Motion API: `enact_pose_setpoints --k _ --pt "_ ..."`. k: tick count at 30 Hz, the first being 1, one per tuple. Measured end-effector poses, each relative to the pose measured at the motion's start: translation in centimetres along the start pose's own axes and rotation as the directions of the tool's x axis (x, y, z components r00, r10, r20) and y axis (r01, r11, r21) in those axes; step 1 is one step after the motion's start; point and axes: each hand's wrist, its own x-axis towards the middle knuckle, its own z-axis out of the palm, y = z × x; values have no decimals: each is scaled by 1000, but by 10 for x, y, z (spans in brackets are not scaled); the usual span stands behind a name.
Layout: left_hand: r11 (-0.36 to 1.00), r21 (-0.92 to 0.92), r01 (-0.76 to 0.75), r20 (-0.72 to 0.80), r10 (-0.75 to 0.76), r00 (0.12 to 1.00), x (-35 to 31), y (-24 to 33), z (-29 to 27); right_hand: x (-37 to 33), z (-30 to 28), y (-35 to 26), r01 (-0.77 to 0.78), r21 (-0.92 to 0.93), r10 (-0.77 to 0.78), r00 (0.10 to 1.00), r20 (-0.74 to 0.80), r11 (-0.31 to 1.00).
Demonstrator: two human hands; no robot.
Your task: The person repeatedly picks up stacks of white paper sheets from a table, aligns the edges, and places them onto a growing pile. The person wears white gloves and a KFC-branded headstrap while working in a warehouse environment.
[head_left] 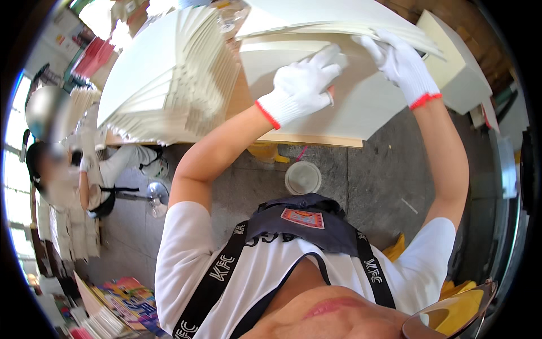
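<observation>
Both my hands wear white knit gloves with red cuffs. My left hand [307, 82] is over a large white sheet [361, 99] at the table's near side, its fingers stretched out to the upper right. Farther right, my right hand [400, 65] grips the near edge of several stacked white sheets [339, 25], fingers at the edge and thumb below. These sheets arch above the lower one, leaving a shadowed gap. A fanned stack of white sheets [197, 73] stands to the left of my hands.
The wooden table edge [333, 139] runs below the sheets. At the right stands a white block-like stack [457, 62]. A white bucket [303, 177] is on the grey floor under the table. Another person [68, 175] sits at the far left, near a metal stool [158, 198].
</observation>
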Motion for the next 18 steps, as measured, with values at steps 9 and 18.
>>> enact_pose_setpoints --k 9,18 --pt "-206 -954 218 263 -222 939 -54 -37 4 -91 -7 -58 -226 733 541 811 -223 642" --pt "-308 -846 436 530 -393 751 -42 -7 -50 -189 -35 -60 -327 661 608 755 -248 676"
